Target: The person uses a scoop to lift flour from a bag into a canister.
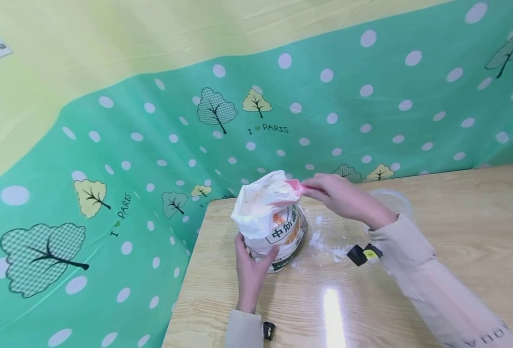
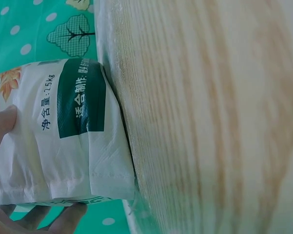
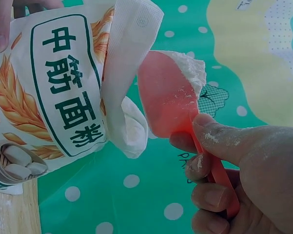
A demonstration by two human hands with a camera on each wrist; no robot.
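A white flour bag (image 1: 282, 241) with Chinese lettering and wheat pictures stands on the table, its top open and folded outward. My left hand (image 1: 252, 270) grips the bag low on its near side, thumb on the front and fingers around the bottom edge in the left wrist view. My right hand (image 1: 345, 198) holds a pink scoop (image 3: 166, 97) by its handle, fingers curled round it and dusted with flour. White flour (image 3: 192, 70) is heaped in the scoop, which is at the bag's mouth, beside the folded rim.
A clear round container (image 1: 402, 200) stands on the wooden table (image 1: 469, 208), partly behind my right forearm. Spilled flour (image 1: 319, 240) lies right of the bag. A green and yellow patterned curtain (image 1: 152, 145) borders the table at the left and back.
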